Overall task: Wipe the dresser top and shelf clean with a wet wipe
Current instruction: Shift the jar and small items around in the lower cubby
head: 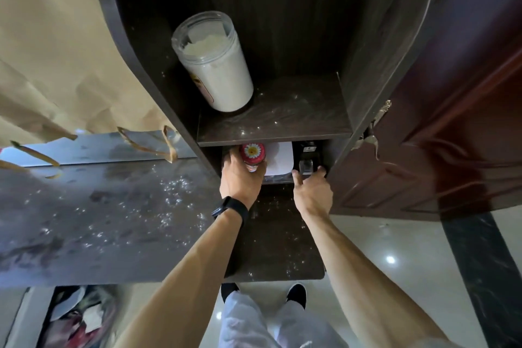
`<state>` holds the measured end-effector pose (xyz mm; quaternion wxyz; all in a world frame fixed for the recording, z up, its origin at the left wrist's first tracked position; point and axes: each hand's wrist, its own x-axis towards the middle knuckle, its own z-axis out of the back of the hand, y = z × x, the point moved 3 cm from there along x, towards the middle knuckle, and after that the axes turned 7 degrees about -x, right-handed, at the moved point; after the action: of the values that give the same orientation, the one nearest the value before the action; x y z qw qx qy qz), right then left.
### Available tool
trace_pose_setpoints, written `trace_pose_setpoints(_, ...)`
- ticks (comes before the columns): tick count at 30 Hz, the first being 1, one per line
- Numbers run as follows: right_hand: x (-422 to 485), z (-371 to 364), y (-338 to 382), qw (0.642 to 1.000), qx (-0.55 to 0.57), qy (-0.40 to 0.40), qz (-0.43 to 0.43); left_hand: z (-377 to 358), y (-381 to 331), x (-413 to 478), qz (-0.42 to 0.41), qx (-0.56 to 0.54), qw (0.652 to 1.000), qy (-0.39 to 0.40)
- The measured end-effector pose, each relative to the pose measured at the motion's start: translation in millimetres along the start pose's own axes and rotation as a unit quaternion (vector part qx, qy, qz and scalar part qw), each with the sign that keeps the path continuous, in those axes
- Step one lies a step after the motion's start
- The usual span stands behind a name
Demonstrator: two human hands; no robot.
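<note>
My left hand grips a red-capped bottle with a daisy on its lid at the mouth of the lower shelf compartment. My right hand reaches into the same compartment, its thumb and fingers around a small clear-capped dark bottle. A white pack stands between the two bottles. The dark dresser top below my hands is speckled with dust. The upper shelf is dusty too. No wet wipe shows in either hand.
A clear jar of white powder stands on the upper shelf at the left. A dusty mirror panel lies to the left, with beige cloth above it. A reddish-brown door is at the right. The tiled floor and my feet are below.
</note>
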<state>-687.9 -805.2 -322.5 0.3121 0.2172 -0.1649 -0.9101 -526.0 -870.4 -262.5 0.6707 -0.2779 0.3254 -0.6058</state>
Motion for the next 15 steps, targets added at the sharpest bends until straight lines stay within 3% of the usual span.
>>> trace_pose_setpoints(3, -20.8, -3.1, -13.5, 0.994, 0.001, -0.056, 0.096, -0.6, 3.5, 0.8, -0.013, -0.009, 1.000, 0.007)
trace_pose_setpoints(5, -35.7, -4.5, -20.3, 0.972, -0.058, -0.100, 0.206, 1.1, 6.3, 1.5, -0.017, -0.010, 1.000, 0.010)
trace_pose_setpoints(7, -41.6, -5.8, -21.7, 0.948, -0.137, -0.124, 0.259, 3.0, 8.0, 3.6, -0.021, -0.007, 1.000, 0.016)
trace_pose_setpoints(15, -29.1, -18.3, -21.2, 0.956, -0.198, -0.064, 0.206, 8.3, 7.1, 6.7, -0.027, -0.023, 0.999, 0.037)
